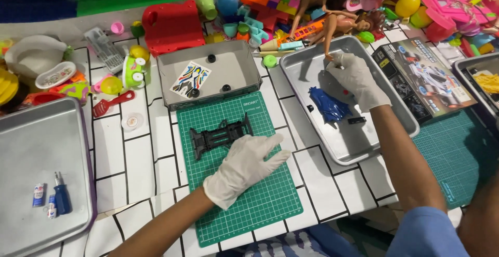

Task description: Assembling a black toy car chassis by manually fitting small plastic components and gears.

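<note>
Tiled table point(130, 158) | 3 trays | left hand point(244, 166) flat, empty | right hand point(357, 80) pinching, contents unclear

A hobby table in a toy-filled playroom or home: beyond the left hand point(244, 166) lies a green cutting mat point(244, 205), past the right hand point(358, 80) a heap of plastic toys point(270, 12), with metal trays point(41, 153) to the sides.

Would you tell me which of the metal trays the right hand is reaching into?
The right hand is in the middle tray, the one holding the blue car body; the far-left tray holds small tools.
</note>
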